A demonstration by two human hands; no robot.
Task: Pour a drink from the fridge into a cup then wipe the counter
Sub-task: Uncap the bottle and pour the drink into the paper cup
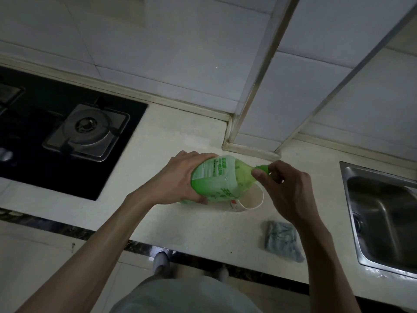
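Noted left hand [178, 177] wrapped round bottle [214, 177] body, right hand [286, 190] pinching cap [262, 169], bottle tilted over cup [252, 197] on desk [180, 222]. Judged thin-walled, squeezable, part full, possibly slick: grip mid-body, firm without crushing.

You are working in dim, flat, grey-blue light. The desk [176, 136] at centre reads brightest, while the hob [29, 163] at 9 o'clock sinks almost to black. Dull glare lies on the sink [388, 273] rim at 4 o'clock. Shadows are faint and soft-edged. Print on the bottle [214, 177] is too soft to read. Wide-angle distortion tilts the wall trim [259, 71] at 1 o'clock.
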